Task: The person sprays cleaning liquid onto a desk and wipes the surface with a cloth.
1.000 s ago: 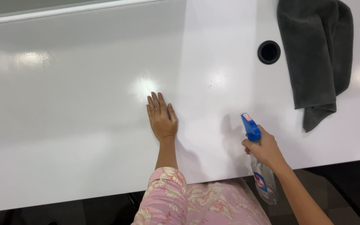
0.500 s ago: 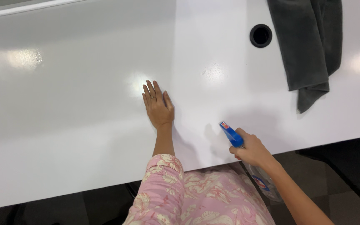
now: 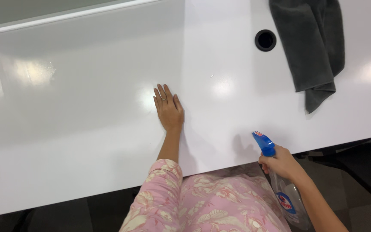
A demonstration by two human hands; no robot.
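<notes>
While our left hand (image 3: 168, 111) rests flat, fingers together, mid-frame on the glossy white table (image 3: 86, 107), our right hand (image 3: 282, 163), lower right, clamps the blue-nozzled clear plastic spray bottle (image 3: 280, 184), its nozzle aimed up-left over the table edge.

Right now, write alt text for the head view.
A right hand holds a blue-topped spray bottle at the edge of a glossy white table, while the left hand rests flat on it. A grey cloth lies beside a round hole.

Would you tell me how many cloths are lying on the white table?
1: a dark grey cloth lies at the table's far right, beside the round hole.
</notes>
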